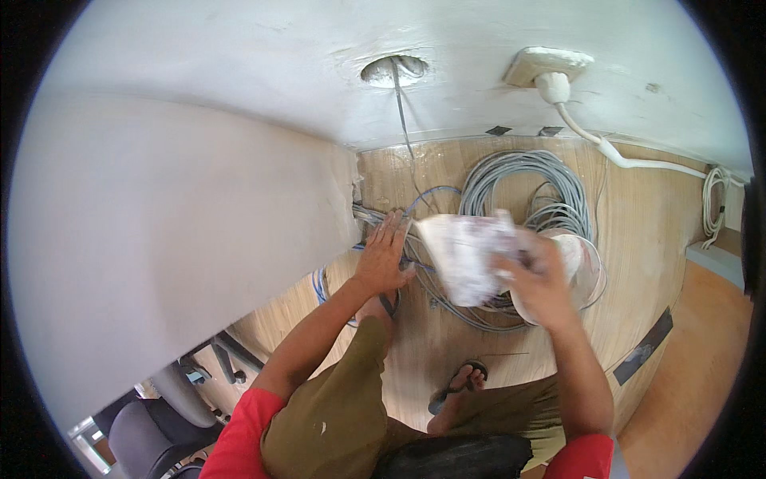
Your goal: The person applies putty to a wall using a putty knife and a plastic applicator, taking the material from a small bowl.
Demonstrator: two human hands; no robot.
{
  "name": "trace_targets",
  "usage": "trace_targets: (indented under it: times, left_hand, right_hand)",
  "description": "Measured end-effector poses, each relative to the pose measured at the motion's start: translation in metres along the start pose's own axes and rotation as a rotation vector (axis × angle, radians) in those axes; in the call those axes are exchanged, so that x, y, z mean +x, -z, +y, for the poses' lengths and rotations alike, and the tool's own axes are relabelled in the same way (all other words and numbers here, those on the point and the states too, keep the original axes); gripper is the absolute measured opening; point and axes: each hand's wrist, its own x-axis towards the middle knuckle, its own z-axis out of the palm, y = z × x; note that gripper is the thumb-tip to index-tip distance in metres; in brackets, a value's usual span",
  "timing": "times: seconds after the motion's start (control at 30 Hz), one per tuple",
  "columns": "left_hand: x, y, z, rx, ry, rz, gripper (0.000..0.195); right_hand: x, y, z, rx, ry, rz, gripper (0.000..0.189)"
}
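Observation:
My right hand [535, 278] grips a broad, flat blade that looks like a putty knife [467, 257]. White filler smears it, and motion blurs its outline. Partly hidden behind that hand is a white plastic bucket [589, 269] with white material inside. My left hand [383, 254] is stretched out flat near the end of the white partition wall [197, 197], over a bundle of grey cables [366, 214]; whether it presses on them I cannot tell. In the back wall, a ragged round hole [380, 73] lets a thin grey cable [402, 114] hang down to the floor.
Coiled grey cable [520, 170] lies on the wood-look floor [634, 197] around the bucket. A white plug [552, 88] sits in a wall socket [541, 63], its cord running right. Blue cable [320, 286] lies by the partition. Office chairs [140, 434] stand lower left.

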Motion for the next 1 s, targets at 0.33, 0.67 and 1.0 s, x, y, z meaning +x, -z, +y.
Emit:
trace_targets:
  times: [0.33, 0.67, 1.0]
  left_hand:
    - [0.013, 0.013, 0.016, -0.001, 0.049, 0.178, 0.102]
    - [0.023, 0.050, 0.113, -0.416, -0.104, 0.039, 0.079]
    - [0.093, 0.036, 0.178, -0.375, -0.202, -0.206, 0.096]
  right_hand:
    - [-0.103, 0.123, 0.064, 0.342, -0.213, 0.599, 0.030]
    - [-0.114, 0.144, 0.072, 0.132, -0.175, 0.568, 0.025]
    - [-0.144, 0.140, 0.082, -0.664, -0.320, 0.385, 0.039]
